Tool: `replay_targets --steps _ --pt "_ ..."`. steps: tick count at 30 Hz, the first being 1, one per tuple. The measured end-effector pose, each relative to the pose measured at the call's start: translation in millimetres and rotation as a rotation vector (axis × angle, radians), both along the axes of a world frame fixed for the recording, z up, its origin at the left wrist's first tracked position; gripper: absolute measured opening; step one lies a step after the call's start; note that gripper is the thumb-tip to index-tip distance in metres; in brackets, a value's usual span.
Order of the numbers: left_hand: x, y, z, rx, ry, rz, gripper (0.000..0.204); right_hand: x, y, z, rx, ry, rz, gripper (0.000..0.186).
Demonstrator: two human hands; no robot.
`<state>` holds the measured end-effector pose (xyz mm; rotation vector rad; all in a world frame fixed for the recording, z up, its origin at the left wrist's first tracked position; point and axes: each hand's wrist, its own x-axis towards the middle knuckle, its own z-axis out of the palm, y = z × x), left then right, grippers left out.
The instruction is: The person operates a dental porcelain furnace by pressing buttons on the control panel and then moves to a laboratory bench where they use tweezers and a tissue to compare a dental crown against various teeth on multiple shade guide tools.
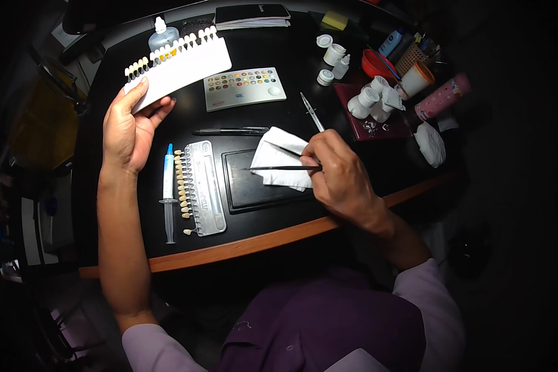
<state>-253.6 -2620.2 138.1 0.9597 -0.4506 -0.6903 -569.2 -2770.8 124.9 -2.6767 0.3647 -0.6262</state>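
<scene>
My left hand (130, 127) grips one end of a white dental shade guide (186, 68), raised over the far left of the desk. Small tooth-shaped tabs stand along its upper edge. In my right hand (341, 170) are dark tweezers (285, 167), their two tips apart and pointing left. The tips hover over a folded white tissue (285, 142) and a black rectangular tray (242, 192). Between my forearms lies a second, clear-grey shade guide (204, 186) with yellowish tooth tabs along its left side. A blue-tipped syringe (168, 192) lies beside it.
Behind the tissue are a pale colour palette (245, 90), a black pen (229, 131) and a slim silver instrument (312, 111). White bottles (335, 54), a red bowl (376, 64), a pink bottle (443, 96) and crumpled tissue (429, 146) crowd the right. A wooden edge (248, 245) borders the desk.
</scene>
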Motion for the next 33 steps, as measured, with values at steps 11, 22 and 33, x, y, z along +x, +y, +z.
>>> replay_targets --steps 11,22,33 --pt "-5.5 -2.6 -6.8 0.029 -0.034 -0.022 0.024 -20.4 -76.7 -6.7 -0.214 -0.058 -0.407 0.009" --pt "-8.2 -2.4 -7.6 0.049 -0.048 -0.04 0.024 -6.8 -72.0 -15.6 -0.129 0.062 -0.476 0.017" --pt "-6.9 1.2 -3.1 0.037 -0.076 -0.009 0.024 -26.9 -65.1 -9.0 -0.106 0.1 -0.517 0.018"
